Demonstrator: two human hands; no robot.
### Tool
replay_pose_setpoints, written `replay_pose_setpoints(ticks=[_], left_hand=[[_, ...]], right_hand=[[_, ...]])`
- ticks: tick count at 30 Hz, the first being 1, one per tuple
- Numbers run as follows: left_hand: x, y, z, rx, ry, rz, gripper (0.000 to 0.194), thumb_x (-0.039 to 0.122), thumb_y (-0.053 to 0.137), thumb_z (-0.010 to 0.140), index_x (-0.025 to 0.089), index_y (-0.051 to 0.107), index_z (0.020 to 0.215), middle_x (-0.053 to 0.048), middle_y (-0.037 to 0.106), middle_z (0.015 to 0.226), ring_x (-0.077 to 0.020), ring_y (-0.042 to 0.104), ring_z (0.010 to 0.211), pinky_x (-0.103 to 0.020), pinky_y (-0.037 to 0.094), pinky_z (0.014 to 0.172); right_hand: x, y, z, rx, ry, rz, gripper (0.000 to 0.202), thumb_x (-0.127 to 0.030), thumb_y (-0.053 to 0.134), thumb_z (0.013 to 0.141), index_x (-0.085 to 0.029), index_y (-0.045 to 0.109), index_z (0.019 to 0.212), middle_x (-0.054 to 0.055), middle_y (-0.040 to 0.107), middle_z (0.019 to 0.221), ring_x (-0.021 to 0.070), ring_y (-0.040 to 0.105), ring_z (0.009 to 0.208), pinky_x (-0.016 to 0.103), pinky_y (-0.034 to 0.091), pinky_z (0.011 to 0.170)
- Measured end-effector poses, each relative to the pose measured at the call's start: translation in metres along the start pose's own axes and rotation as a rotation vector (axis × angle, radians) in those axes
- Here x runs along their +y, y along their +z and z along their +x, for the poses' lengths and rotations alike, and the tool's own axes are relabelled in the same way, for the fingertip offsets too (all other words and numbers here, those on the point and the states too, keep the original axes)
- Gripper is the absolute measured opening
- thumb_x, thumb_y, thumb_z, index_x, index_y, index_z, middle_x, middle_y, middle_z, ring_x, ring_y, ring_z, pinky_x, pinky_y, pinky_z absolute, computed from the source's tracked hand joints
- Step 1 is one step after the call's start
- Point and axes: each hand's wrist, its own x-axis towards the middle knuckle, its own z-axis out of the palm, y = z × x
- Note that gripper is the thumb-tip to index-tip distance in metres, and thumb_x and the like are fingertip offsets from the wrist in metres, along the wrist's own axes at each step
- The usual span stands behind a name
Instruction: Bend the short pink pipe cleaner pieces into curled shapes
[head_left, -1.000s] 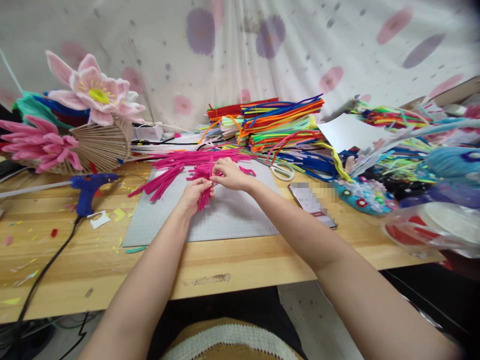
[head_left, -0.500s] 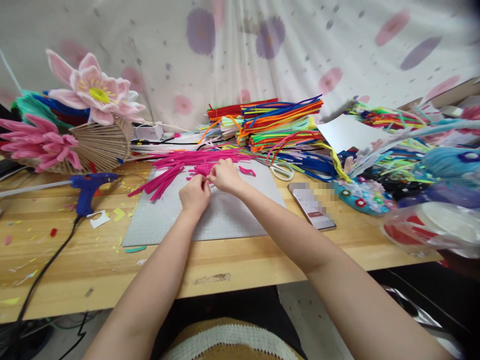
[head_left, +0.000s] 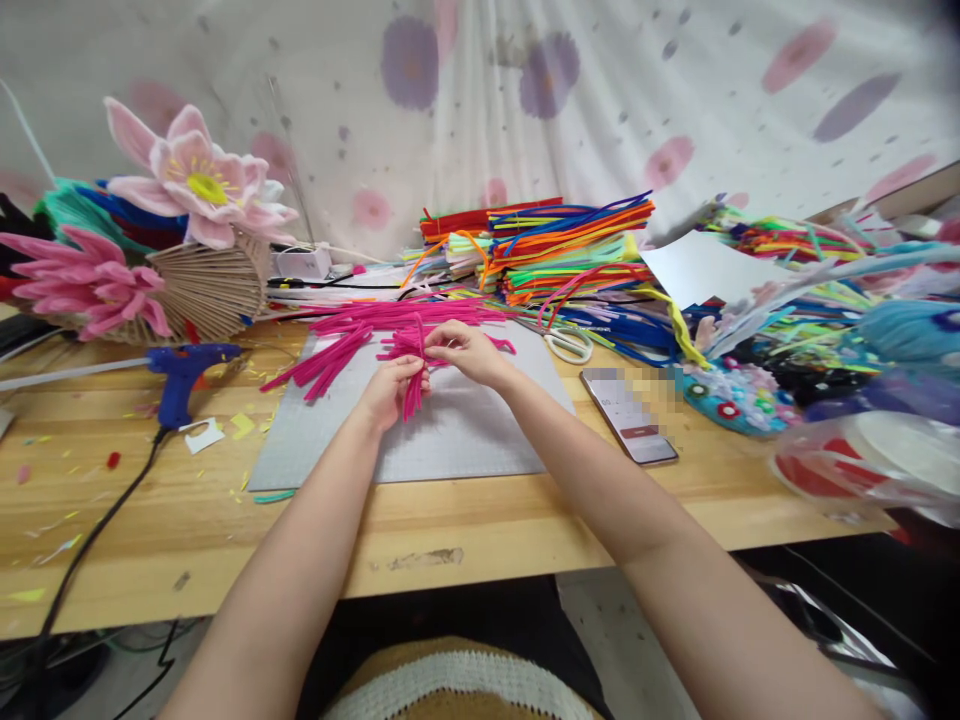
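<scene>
My left hand [head_left: 393, 388] is closed round a small bundle of magenta pipe cleaners [head_left: 412, 399], whose ends hang below the fingers. My right hand [head_left: 463, 351] pinches at the same bundle from the right, thumb and forefinger together near its upper part. Both hands are over a grey cutting mat [head_left: 465, 440]. More magenta stems [head_left: 330, 362] lie fanned on the mat to the left, and others lie along its back edge. A curved magenta piece [head_left: 501, 344] rests just beyond my right hand.
A blue glue gun [head_left: 180, 382] with its cord is at the left, near a pink flower [head_left: 206, 187]. White-handled scissors [head_left: 570, 346] and a phone [head_left: 628, 417] lie right of the mat. Colourful stem bundles [head_left: 570, 240] are stacked behind. A decorated blue piece [head_left: 735, 395] sits further right.
My hands have drawn slightly apart, and the left has turned so its fingers face up. The magenta bundle now stands upright between them, more visible than before. The view has shifted slightly.
</scene>
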Motion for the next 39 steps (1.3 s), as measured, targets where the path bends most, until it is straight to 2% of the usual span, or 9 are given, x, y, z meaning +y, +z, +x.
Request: replay_pose_setpoints(ticks=[6, 11, 13, 18, 21, 25, 29, 32, 39], left_hand=[[0.002, -0.004, 0.000, -0.072, -0.003, -0.017, 0.006, 0.015, 0.061, 0.068, 0.012, 0.055, 0.070, 0.003, 0.055, 0.055, -0.0065, 0.051, 0.043, -0.023, 0.049, 0.051], [-0.003, -0.004, 0.006, 0.047, 0.133, 0.166, 0.015, 0.019, 0.065, 0.065, 0.014, 0.051, 0.064, 0.002, 0.056, 0.054, -0.0086, 0.053, 0.045, -0.023, 0.045, 0.054], [-0.007, -0.003, 0.007, 0.151, 0.248, 0.396, 0.015, 0.022, 0.063, 0.068, 0.016, 0.049, 0.062, 0.002, 0.056, 0.054, -0.0111, 0.054, 0.048, -0.025, 0.043, 0.056], [-0.017, 0.003, 0.001, 0.510, 0.553, 1.270, 0.005, 0.022, 0.053, 0.076, 0.020, 0.055, 0.072, -0.006, 0.065, 0.076, -0.0208, 0.061, 0.074, -0.030, 0.039, 0.066], [-0.020, 0.007, 0.000, 0.572, 0.569, 1.430, 0.012, 0.023, 0.047, 0.080, 0.020, 0.058, 0.081, -0.010, 0.067, 0.086, -0.0229, 0.062, 0.079, -0.031, 0.037, 0.066], [-0.021, 0.004, 0.005, 0.556, 0.530, 1.275, 0.012, 0.027, 0.048, 0.080, 0.020, 0.059, 0.081, -0.007, 0.068, 0.083, -0.0211, 0.062, 0.077, -0.030, 0.039, 0.067], [-0.023, -0.002, 0.015, 0.417, 0.472, 0.664, 0.010, 0.027, 0.054, 0.076, 0.018, 0.055, 0.072, -0.002, 0.064, 0.067, -0.0154, 0.061, 0.066, -0.027, 0.043, 0.064], [-0.022, -0.002, 0.019, 0.437, 0.409, 0.241, 0.006, 0.022, 0.057, 0.071, 0.017, 0.054, 0.069, 0.001, 0.061, 0.063, -0.0113, 0.058, 0.060, -0.022, 0.043, 0.057], [-0.014, 0.006, 0.015, 0.413, 0.202, -0.082, 0.013, 0.018, 0.068, 0.062, 0.015, 0.056, 0.067, 0.003, 0.057, 0.057, -0.0058, 0.049, 0.047, -0.018, 0.034, 0.044]], right_hand=[[-0.007, 0.000, 0.006, -0.102, -0.083, -0.331, 0.008, -0.021, 0.056, 0.078, -0.015, 0.057, 0.072, 0.001, 0.057, 0.075, 0.0134, 0.047, 0.076, 0.027, 0.035, 0.074], [-0.015, 0.001, 0.009, -0.212, -0.044, -0.718, 0.018, -0.025, 0.046, 0.087, -0.013, 0.059, 0.083, 0.008, 0.061, 0.086, 0.0179, 0.047, 0.085, 0.029, 0.033, 0.075], [-0.019, 0.005, 0.009, -0.251, -0.023, -0.841, 0.023, -0.025, 0.042, 0.089, -0.012, 0.060, 0.089, 0.012, 0.062, 0.094, 0.0208, 0.049, 0.092, 0.032, 0.034, 0.078], [-0.030, 0.017, 0.009, -0.316, 0.068, -1.010, 0.032, -0.023, 0.037, 0.088, -0.005, 0.059, 0.103, 0.021, 0.061, 0.109, 0.0289, 0.051, 0.103, 0.038, 0.037, 0.084], [-0.040, 0.020, 0.012, -0.325, 0.124, -1.035, 0.033, -0.021, 0.038, 0.087, -0.003, 0.058, 0.107, 0.022, 0.061, 0.109, 0.0325, 0.051, 0.106, 0.040, 0.039, 0.083], [-0.045, 0.016, 0.015, -0.289, 0.206, -0.982, 0.028, -0.022, 0.043, 0.085, -0.007, 0.061, 0.101, 0.020, 0.063, 0.106, 0.0318, 0.054, 0.104, 0.039, 0.040, 0.081], [-0.030, 0.014, 0.016, -0.142, 0.292, -0.621, 0.016, -0.023, 0.050, 0.082, -0.015, 0.062, 0.090, 0.009, 0.067, 0.090, 0.0190, 0.060, 0.081, 0.028, 0.040, 0.068], [-0.011, 0.017, 0.011, -0.080, 0.299, -0.296, 0.011, -0.021, 0.053, 0.079, -0.014, 0.061, 0.080, 0.004, 0.066, 0.078, 0.0117, 0.057, 0.067, 0.023, 0.039, 0.062], [0.004, 0.029, -0.003, 0.076, 0.204, -0.133, 0.011, -0.021, 0.056, 0.075, -0.014, 0.063, 0.080, 0.001, 0.064, 0.073, 0.0103, 0.054, 0.066, 0.024, 0.041, 0.067]])
